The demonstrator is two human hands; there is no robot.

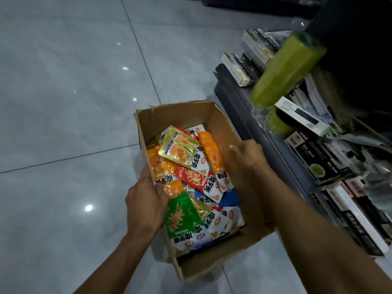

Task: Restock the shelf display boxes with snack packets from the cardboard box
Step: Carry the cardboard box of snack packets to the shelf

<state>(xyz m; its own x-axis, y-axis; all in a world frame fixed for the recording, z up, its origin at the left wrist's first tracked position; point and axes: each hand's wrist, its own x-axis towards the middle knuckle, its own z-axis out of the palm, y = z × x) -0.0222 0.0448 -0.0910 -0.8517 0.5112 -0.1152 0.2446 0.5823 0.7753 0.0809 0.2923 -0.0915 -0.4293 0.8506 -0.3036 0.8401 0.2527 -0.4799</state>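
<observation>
An open cardboard box (186,115) is held above the tiled floor, filled with several snack packets in orange, gold, red, green and blue. A gold packet (182,152) lies on top, and a green packet (182,219) sits near the front. My left hand (144,204) grips the box's left wall, thumb inside against the packets. On the other side, my right hand (247,158) grips the right wall with the thumb inside and the fingers hidden behind the cardboard.
A low dark shelf (244,98) runs along the right, stacked with boxed goods (318,158). Green cylindrical rolls (284,71) in plastic wrap lie on it. Glossy grey floor tiles (63,102) spread to the left.
</observation>
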